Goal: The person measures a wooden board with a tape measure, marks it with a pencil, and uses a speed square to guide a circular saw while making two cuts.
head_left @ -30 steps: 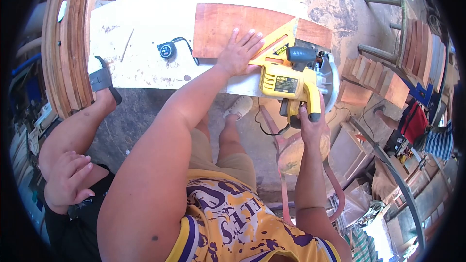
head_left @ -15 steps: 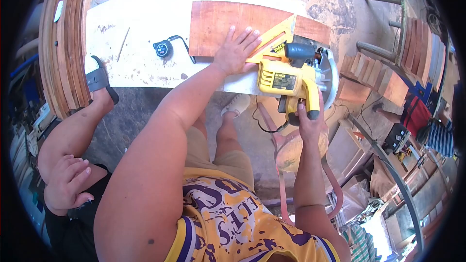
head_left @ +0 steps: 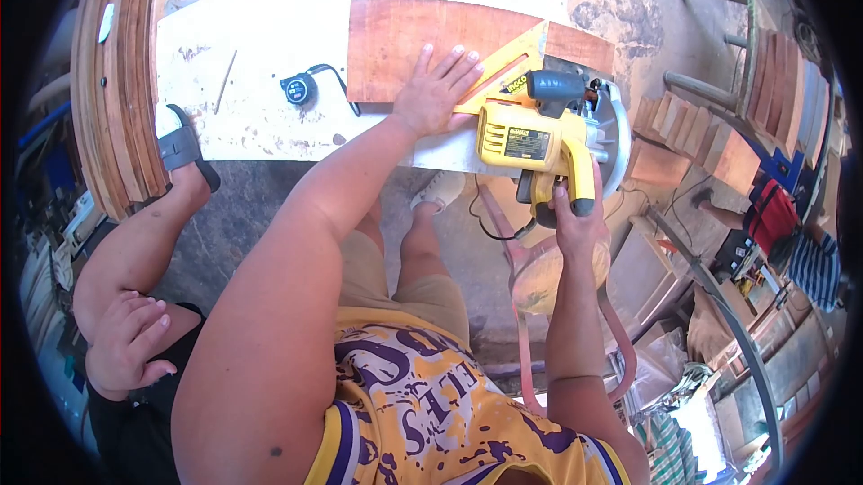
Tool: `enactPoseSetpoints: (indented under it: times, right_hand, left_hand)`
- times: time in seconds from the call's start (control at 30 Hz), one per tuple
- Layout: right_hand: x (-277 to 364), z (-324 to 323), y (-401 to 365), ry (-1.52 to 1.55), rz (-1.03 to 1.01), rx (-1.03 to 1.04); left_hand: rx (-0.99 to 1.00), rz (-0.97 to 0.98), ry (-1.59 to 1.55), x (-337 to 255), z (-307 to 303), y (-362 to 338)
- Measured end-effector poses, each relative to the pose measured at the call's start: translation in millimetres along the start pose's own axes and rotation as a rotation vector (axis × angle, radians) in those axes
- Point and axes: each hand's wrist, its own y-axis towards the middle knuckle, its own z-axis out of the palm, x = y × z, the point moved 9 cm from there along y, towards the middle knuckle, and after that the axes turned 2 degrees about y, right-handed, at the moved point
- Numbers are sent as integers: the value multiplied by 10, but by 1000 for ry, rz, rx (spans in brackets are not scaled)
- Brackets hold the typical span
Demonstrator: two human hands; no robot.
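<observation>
White worktop (head_left: 252, 35) runs across upper centre of frame. Reddish wooden plank (head_left: 404, 35) lies flat on it, upper centre, its right end reaching past the worktop's edge. Plank looks stiff, fairly thin and light, and likely to slide on the smooth top unless pressed down.

Yellow circular saw (head_left: 539, 148) sits centre right, base on the plank's near edge, blade guard to the right. It looks heavy and rigid. The rear handle and the dark top knob are the places to hold, well clear of the blade.

Yellow speed square (head_left: 512, 67) lies flat on the plank, touching the saw's left side. It is thin and hard, and looks slippery.

Left hand (head_left: 436, 89) is open and flat, fingers spread, pressing on the square and plank. Right hand (head_left: 575, 224) is wrapped tight around the saw's rear handle. Hands apart.

Tape measure (head_left: 298, 88) lies left of the plank. Another person's sandalled foot (head_left: 184, 148) rests on the worktop's left end.
</observation>
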Motion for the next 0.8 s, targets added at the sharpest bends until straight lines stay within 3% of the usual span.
enactPoseSetpoints:
  times: [0.03,0.8]
  right_hand:
    - [-4,0,5,22,22,1]
    - [37,-7,66,1,-12,23]
  left_hand:
    - [-63,9,-25,-1,-28,0]
    - [-58,-3,-45,-22,-40,-48]
